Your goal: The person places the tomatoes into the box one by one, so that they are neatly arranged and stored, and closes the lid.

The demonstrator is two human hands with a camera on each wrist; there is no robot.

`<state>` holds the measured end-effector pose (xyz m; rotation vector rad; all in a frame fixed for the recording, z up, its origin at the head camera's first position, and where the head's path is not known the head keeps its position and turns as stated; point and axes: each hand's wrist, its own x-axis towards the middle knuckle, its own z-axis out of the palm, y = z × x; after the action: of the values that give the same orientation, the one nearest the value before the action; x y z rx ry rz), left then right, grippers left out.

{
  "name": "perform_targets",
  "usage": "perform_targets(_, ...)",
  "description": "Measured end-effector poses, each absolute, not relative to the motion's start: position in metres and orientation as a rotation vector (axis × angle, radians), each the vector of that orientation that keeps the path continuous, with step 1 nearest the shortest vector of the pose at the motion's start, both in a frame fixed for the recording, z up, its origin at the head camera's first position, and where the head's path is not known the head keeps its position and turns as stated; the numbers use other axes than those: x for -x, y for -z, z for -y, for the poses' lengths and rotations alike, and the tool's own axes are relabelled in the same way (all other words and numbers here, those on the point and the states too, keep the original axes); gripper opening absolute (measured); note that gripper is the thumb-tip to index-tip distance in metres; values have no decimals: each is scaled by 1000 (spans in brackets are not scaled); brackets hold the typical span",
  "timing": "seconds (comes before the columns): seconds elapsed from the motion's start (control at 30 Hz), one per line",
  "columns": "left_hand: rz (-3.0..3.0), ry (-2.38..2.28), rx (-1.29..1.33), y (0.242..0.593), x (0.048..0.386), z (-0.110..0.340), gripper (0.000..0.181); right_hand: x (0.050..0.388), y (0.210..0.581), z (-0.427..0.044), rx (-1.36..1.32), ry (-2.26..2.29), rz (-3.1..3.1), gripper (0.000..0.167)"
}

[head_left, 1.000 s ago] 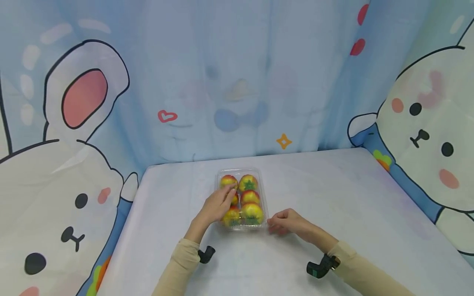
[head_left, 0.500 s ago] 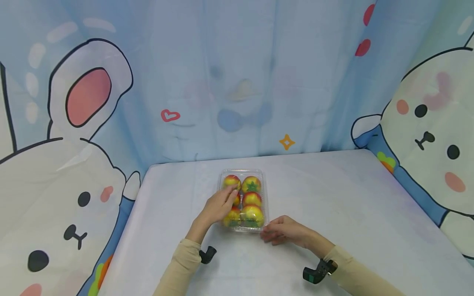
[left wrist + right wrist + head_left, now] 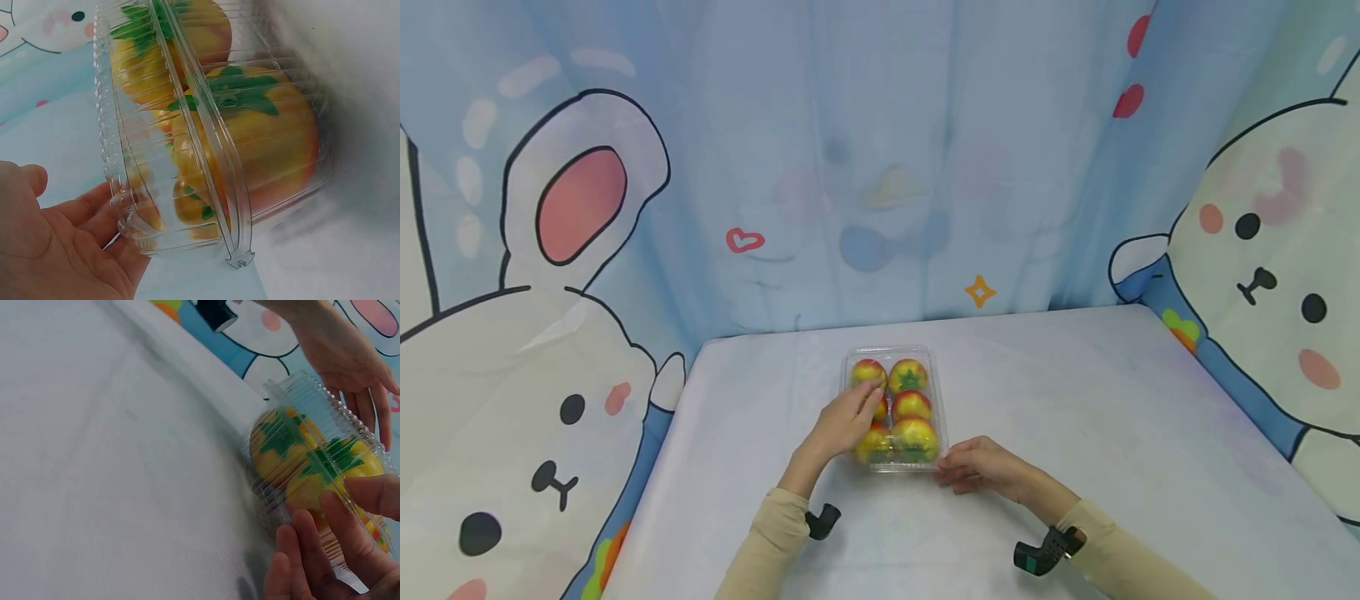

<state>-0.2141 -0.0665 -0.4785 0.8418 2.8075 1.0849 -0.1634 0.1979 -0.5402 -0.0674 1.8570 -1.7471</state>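
A clear plastic clamshell box (image 3: 936, 400) lies on the white-covered table with its lid down. Inside sit several yellow-red fruits with green leafy tops, persimmon-like (image 3: 914, 437); the left row is partly covered by a hand. My left hand (image 3: 844, 421) rests on the lid's left side, fingers fairly straight; the left wrist view shows its fingers (image 3: 94, 209) against the lid. At the near right corner my right hand (image 3: 981, 467) has its fingers bent. Its thumb (image 3: 375, 495) and index finger pinch the box's rim (image 3: 344, 481) in the right wrist view.
The white tablecloth (image 3: 1075, 392) spreads around the box, and the table's far edge meets a blue curtain (image 3: 880, 167) printed with cartoon animals. Each wrist carries a small black camera, one at the left wrist (image 3: 823, 522) and one at the right wrist (image 3: 1047, 552).
My right hand has moved from the box's right side to its near right corner, slightly lower. My left hand stays on the lid; the whole view has shifted a little.
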Motion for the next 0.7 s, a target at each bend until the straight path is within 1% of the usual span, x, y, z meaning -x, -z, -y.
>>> perform_targets(0.3, -2795, -1084, -837, 481, 214, 65, 48, 165, 544, -199, 47, 1782, -1857, 12)
perform_targets(0.5, -2795, -1071, -835, 483, 214, 65, 50, 165, 546, -198, 30, 1820, -1828, 14)
perform_targets(0.7, -2810, -1062, -848, 482, 215, 64, 49, 167, 546, -196, 12, 1827, -1838, 8)
